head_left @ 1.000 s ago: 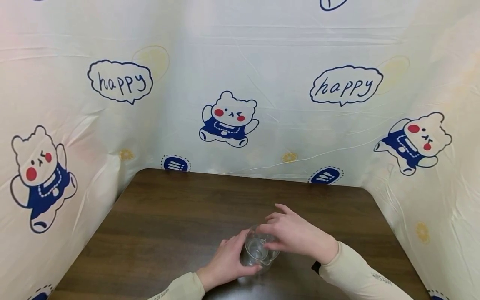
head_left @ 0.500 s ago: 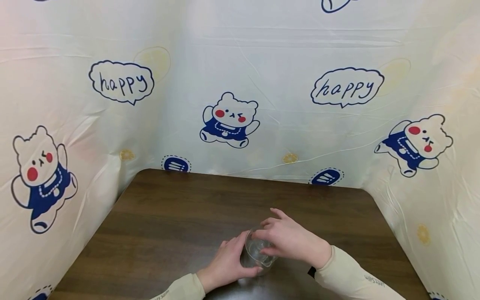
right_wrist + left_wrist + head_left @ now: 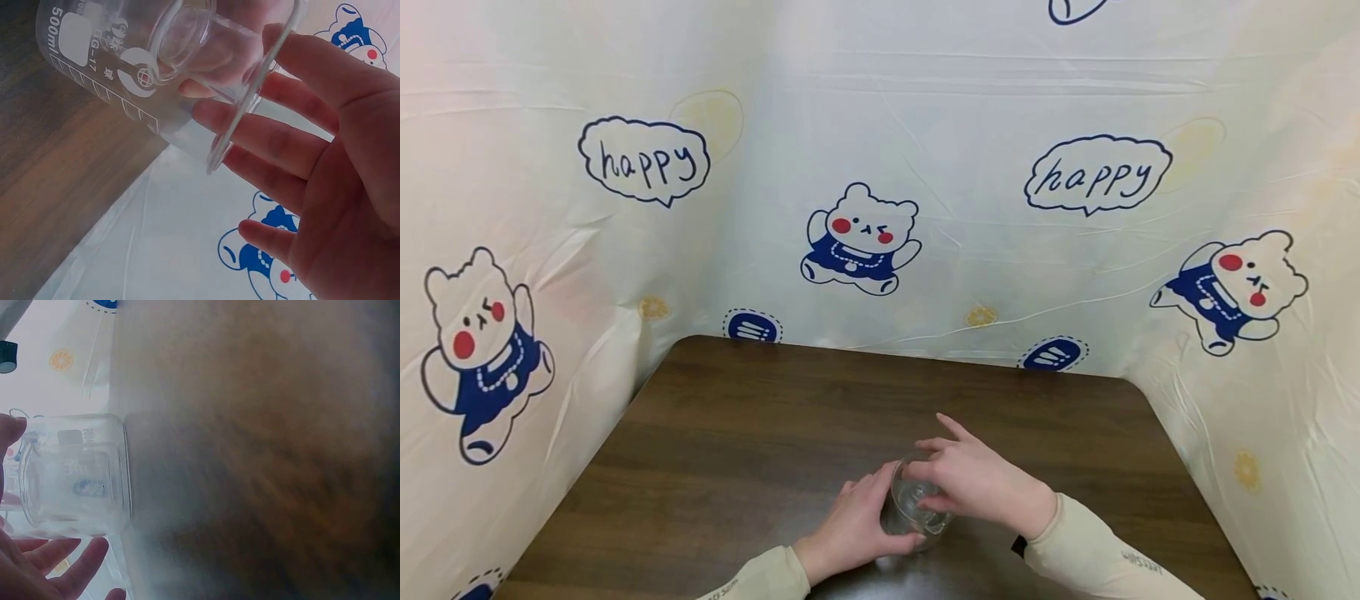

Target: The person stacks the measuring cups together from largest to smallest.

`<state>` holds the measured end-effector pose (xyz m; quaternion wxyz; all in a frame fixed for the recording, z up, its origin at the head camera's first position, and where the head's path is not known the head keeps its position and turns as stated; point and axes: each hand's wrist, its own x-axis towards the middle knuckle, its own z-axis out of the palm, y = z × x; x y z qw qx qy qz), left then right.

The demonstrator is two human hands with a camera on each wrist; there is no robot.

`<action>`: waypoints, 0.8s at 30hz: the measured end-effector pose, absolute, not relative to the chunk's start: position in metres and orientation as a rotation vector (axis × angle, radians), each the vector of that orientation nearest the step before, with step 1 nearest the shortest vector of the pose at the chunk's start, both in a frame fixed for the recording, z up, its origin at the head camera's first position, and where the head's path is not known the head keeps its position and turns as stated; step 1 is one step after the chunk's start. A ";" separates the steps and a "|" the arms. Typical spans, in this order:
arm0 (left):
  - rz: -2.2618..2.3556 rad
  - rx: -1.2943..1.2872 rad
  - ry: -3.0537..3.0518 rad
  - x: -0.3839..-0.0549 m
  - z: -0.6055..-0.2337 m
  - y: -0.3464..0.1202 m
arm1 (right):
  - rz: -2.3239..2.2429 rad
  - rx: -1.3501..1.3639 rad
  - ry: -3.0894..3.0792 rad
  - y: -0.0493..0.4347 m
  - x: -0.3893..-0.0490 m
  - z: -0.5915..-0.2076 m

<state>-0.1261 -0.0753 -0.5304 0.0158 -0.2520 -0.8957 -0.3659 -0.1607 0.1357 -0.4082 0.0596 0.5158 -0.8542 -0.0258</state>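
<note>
A clear glass beaker (image 3: pixel 897 527) marked 500 ml stands upright on the table. My left hand (image 3: pixel 852 521) grips it around its side, thumb in front and fingers behind. Inside it sits a smaller clear vessel, a glass beaker (image 3: pixel 94 465), seen through the outer wall in the left wrist view. From above, my right hand (image 3: pixel 983 486) reaches into the mouth of the large beaker, thumb and forefinger pinching at the smaller one's rim. In the right wrist view the right hand (image 3: pixel 337 156) has its other fingers spread, some seen through glass.
The dark wooden table (image 3: pixel 760 417) extends beyond the hands to the back and both sides. A pale curtain (image 3: pixel 970 267) printed with bears and the word "happy" surrounds it on the back, left and right.
My right hand has moved slightly left and down, its fingers over the large beaker's mouth. My left hand has kept its hold and place.
</note>
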 end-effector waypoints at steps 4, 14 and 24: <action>-1.141 -0.783 -2.790 -0.126 -0.528 -0.075 | -0.084 1.553 -2.573 0.135 -0.160 -0.410; -1.119 -0.767 -2.818 -0.125 -0.528 -0.074 | -0.113 1.535 -2.586 0.133 -0.161 -0.418; -1.119 -0.772 -2.823 -0.126 -0.530 -0.074 | -0.130 1.544 -2.613 0.130 -0.162 -0.422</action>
